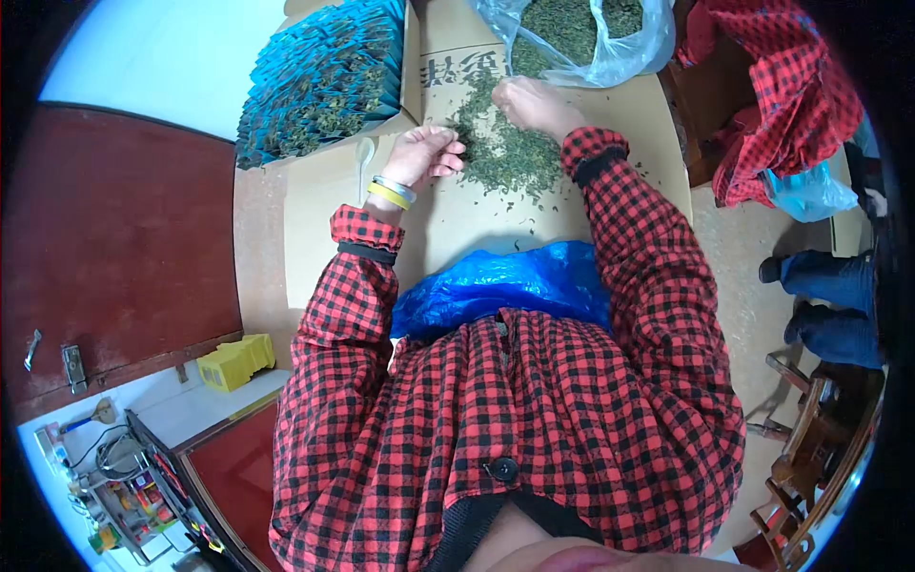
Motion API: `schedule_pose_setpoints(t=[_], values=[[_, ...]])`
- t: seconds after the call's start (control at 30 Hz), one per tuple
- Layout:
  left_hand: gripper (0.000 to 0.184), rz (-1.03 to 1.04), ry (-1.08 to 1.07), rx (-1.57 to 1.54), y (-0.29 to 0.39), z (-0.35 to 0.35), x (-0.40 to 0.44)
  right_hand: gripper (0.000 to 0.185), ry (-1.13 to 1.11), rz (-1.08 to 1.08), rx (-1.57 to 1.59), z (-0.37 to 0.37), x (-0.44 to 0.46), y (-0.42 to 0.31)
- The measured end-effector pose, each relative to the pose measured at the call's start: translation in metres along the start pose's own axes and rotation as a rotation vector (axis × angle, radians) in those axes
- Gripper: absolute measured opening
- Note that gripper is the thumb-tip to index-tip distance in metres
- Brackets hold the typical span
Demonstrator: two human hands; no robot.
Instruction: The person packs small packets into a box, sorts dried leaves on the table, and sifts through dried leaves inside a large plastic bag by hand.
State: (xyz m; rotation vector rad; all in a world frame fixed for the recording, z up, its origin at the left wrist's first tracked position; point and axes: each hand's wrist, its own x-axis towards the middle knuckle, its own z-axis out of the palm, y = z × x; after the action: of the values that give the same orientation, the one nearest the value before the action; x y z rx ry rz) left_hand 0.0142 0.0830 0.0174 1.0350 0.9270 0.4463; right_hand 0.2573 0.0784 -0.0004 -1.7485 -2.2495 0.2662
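Note:
A loose heap of dried green leaves, like tea, (515, 170) lies spread over the cardboard sheet (329, 210) before me. At the heap's left edge is my left hand (424, 156), its thumb and forefinger pressed together and the other fingers curled. My right hand (537, 104) is over the upper part of the heap, fingers bent inward and closed. Whatever either hand pinches is too small or hidden to make out. Left of my left hand, a white plastic spoon (365, 160) lies by a carton of blue packets (329, 71) standing in rows, with leaves showing among them.
Beyond my right hand, a clear plastic bag (624, 69) holds more leaves. Blue plastic (505, 286) covers my lap. At right are checked cloth (796, 86), another person's legs (829, 305) and wooden furniture (810, 429). A yellow block (235, 362) sits lower left.

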Motion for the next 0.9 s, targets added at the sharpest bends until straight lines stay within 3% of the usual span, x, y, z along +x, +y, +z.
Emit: schedule_pose_setpoints(t=[0.03, 0.2, 0.3, 0.57, 0.8, 0.87, 0.9], values=[[0.016, -0.005, -0.014, 0.015, -0.001, -0.002, 0.001, 0.019, -0.149, 0.035, -0.048, -0.003, 0.004, -0.002], [0.012, 0.031, -0.024, 0.074, 0.002, 0.007, 0.015, 0.015, -0.227, -0.012, -0.169, 0.003, 0.017, 0.01], [0.011, 0.074, 0.002, 0.114, 0.001, 0.011, 0.027, 0.014, -0.049, 0.145, 0.217, -0.01, -0.017, 0.027], [0.014, 0.1, -0.075, 0.201, 0.001, 0.031, 0.053, 0.012, -0.043, 0.403, 0.975, -0.003, -0.078, 0.044], [0.015, 0.109, -0.014, 0.206, 0.005, 0.013, 0.019, 0.012, -0.019, 0.321, 1.042, 0.004, -0.06, 0.024], [0.014, 0.081, 0.005, 0.37, -0.008, -0.004, 0.007, 0.012, -0.023, 0.288, 1.024, 0.007, -0.054, 0.007], [0.014, 0.067, 0.008, 0.454, -0.012, -0.009, 0.005, 0.011, -0.136, 0.257, 0.989, 0.01, -0.054, -0.003]])
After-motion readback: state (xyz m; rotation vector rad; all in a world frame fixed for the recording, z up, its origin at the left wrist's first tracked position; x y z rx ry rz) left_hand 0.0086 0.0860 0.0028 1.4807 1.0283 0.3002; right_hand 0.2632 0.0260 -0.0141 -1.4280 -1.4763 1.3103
